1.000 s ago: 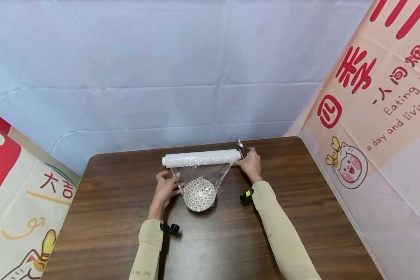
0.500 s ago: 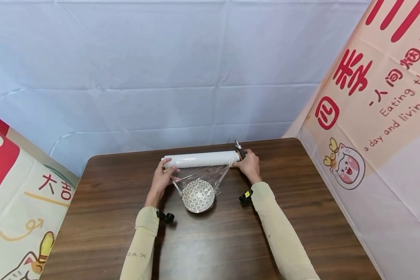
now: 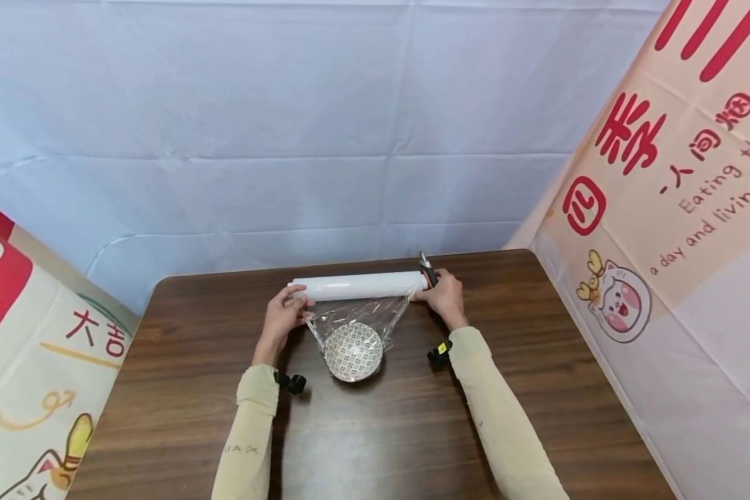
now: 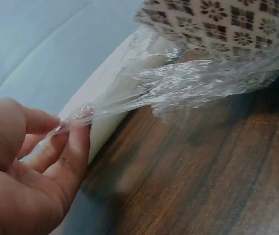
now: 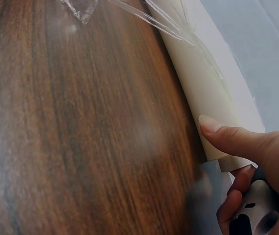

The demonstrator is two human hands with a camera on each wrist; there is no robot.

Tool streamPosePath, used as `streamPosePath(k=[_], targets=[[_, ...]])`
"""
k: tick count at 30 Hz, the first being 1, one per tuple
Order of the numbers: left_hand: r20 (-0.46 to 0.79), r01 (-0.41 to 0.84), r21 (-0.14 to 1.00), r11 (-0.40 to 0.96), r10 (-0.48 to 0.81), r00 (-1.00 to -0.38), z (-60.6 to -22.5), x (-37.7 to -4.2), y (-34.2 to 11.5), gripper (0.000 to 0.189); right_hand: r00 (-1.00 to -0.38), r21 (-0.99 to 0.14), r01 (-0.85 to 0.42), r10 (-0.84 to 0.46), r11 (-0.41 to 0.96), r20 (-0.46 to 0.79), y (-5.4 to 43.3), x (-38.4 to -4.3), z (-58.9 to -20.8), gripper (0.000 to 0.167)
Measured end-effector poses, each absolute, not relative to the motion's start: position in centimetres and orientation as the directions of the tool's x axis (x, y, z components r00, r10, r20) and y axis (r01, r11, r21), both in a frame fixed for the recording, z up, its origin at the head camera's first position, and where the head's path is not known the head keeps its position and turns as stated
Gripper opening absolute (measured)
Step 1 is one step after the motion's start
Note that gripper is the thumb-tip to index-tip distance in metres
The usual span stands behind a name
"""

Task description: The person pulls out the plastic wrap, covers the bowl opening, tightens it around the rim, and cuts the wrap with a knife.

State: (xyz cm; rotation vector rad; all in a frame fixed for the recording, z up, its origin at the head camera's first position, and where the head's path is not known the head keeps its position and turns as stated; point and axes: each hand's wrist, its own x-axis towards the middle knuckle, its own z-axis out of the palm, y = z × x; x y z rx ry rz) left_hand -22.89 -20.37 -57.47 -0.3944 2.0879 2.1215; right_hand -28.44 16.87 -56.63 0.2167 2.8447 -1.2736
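- L hand [image 3: 281, 316] has shifted up & out vs 1 s ago: from just beside the bowl [image 3: 353, 353] to the L end of the white roll [image 3: 359, 285]. R hand [image 3: 445, 298], roll & bowl sit abt where they were.
- L hand now: thumb & fingertips nipped on the edge of the clear film [image 4: 178, 83], by the roll end.
- R hand: fingers curled round a dark-handled tool [image 3: 433, 276], metal tip pointing away from the person; thumb on the roll's R end.
- Bowl's on the surface [image 3: 375, 437], nearer the person than the roll; film runs b/w them, narrower at the bowl, bunched on the L. Can't tell how much of the bowl it covers.
- Step in hand, I'd judge: squaring up the film. Best to ease the L edge outward, level w/ the R, so creases open.
- Keep R thumb firm, else roll may turn & pay out slack.
- No yanking: bowl could prob. slide.
- Mind the tool tip; a stray nick would likely tear the film.
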Motion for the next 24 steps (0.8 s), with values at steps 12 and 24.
streamPosePath(k=[12,24], targets=[[-0.282,-0.278,0.959,0.057,0.080,-0.956,-56.7,-23.2,-21.8,0.053,-0.994,-0.734,0.106,0.096,0.671,-0.056,16.8,-28.4,-56.6,0.079],[-0.295,-0.296,0.955,0.008,0.108,-0.949,-56.3,-23.8,-21.8,0.059,-0.995,-0.694,0.102,0.063,0.713,-0.081,17.5,-29.4,-56.5,0.079]])
